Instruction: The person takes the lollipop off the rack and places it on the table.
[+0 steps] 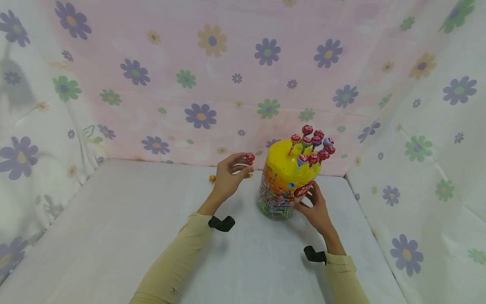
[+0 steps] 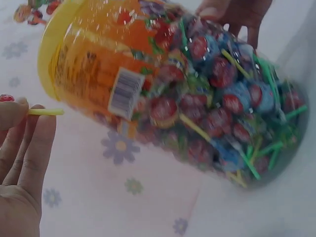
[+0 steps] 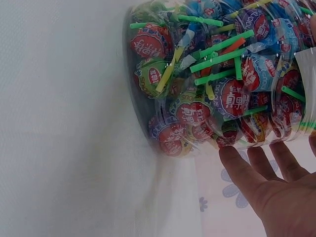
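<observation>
My left hand (image 1: 228, 179) pinches a red-wrapped lollipop (image 1: 249, 156) between thumb and fingers, head up, just left of the jar. Its yellow stick (image 2: 48, 112) pokes out past the fingertips in the left wrist view. A big clear plastic jar (image 1: 270, 181) stands on the table, full of wrapped lollipops (image 3: 195, 111). Several more lollipops (image 1: 313, 158) stand upright in its yellow lid (image 1: 279, 157), mostly toward the right side. Low on the jar's right side, my right hand (image 1: 317, 213) grips the wall, thumb in front and fingers (image 3: 242, 173) spread around it.
An orange-wrapped lollipop (image 1: 212, 179) shows on the table beyond my left hand. The white tabletop (image 1: 125, 219) meets flower-printed cloth walls (image 1: 167, 97) at the back and both sides.
</observation>
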A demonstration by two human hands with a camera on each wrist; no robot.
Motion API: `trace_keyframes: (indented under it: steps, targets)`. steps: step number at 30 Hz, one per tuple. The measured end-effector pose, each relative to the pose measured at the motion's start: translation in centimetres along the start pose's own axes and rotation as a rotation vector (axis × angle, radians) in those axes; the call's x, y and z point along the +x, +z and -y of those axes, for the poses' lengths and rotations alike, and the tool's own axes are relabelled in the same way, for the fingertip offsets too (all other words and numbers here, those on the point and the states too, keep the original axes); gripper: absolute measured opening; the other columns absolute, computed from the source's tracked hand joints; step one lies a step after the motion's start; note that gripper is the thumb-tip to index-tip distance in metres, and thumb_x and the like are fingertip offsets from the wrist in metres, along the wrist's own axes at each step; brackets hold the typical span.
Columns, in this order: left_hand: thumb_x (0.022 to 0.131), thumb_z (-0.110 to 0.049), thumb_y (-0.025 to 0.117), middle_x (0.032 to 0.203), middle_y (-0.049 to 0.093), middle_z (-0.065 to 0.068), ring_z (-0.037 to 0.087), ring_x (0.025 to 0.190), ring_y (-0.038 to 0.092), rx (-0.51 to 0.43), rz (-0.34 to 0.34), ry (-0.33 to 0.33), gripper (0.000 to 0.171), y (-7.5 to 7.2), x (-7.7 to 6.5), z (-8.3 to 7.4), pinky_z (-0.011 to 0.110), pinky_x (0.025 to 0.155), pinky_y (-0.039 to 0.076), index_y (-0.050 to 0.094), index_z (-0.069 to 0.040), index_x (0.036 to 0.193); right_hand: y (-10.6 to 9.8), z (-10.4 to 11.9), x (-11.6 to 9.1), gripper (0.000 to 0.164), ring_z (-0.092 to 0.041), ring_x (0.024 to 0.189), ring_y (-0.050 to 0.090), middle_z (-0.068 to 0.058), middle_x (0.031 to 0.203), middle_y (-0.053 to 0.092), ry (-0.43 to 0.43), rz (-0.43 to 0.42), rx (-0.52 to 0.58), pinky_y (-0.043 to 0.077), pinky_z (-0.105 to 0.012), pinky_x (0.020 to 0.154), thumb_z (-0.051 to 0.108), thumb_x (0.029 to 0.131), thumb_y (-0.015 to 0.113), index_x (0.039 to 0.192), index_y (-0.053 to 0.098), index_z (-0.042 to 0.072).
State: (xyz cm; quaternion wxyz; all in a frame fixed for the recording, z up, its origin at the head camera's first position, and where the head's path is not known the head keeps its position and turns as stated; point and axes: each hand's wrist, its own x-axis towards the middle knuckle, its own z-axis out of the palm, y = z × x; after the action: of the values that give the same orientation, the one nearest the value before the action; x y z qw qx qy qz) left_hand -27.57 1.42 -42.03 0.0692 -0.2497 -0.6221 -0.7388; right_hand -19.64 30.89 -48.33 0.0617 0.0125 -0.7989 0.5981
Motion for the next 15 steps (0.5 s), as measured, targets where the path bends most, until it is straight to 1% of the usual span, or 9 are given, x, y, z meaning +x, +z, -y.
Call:
trace_keyframes:
  steps: [4, 8, 11, 15]
  targets:
    - [0.093, 0.005, 0.069, 0.114, 0.065, 0.032, 0.007, 0.085, 0.073, 0.012, 0.006, -0.096, 0.041, -2.0, -1.0, 1.1, 0.030, 0.075, 0.063, 0.059, 0.007, 0.133, 0.1, 0.2, 0.0, 0.095, -0.041, 0.146, 0.036, -0.013, 0.161, 0.035, -0.009, 0.000, 0.002, 0.040, -0.060, 0.113, 0.014, 0.092, 0.077, 0.163, 0.016, 0.029]
    - [0.094, 0.004, 0.068, 0.116, 0.064, 0.035, 0.009, 0.086, 0.074, 0.057, 0.001, -0.167, 0.042, -4.2, -1.9, 2.2, 0.030, 0.076, 0.063, 0.058, 0.007, 0.134, 0.2, 0.3, -0.1, 0.095, -0.041, 0.146, 0.036, -0.014, 0.161, 0.035, -0.013, 0.000, 0.002, 0.040, -0.060, 0.113, 0.013, 0.092, 0.077, 0.163, 0.016, 0.029]
    - [0.093, 0.003, 0.069, 0.115, 0.064, 0.034, 0.014, 0.088, 0.074, 0.101, -0.028, -0.225, 0.042, -6.0, -2.6, 3.2, 0.030, 0.075, 0.063, 0.059, 0.006, 0.134, 0.2, 0.2, -0.1, 0.097, -0.041, 0.147, 0.035, -0.014, 0.162, 0.033, -0.007, -0.001, 0.001, 0.039, -0.060, 0.113, 0.013, 0.091, 0.077, 0.163, 0.015, 0.028]
    - [0.093, 0.002, 0.071, 0.114, 0.066, 0.031, 0.016, 0.086, 0.073, 0.163, -0.100, -0.321, 0.042, -8.5, -3.2, 4.7, 0.029, 0.072, 0.063, 0.059, 0.006, 0.133, 0.1, 0.1, 0.0, 0.098, -0.042, 0.147, 0.034, -0.015, 0.163, 0.032, 0.001, -0.002, -0.004, 0.038, -0.060, 0.114, 0.011, 0.091, 0.077, 0.164, 0.014, 0.027]
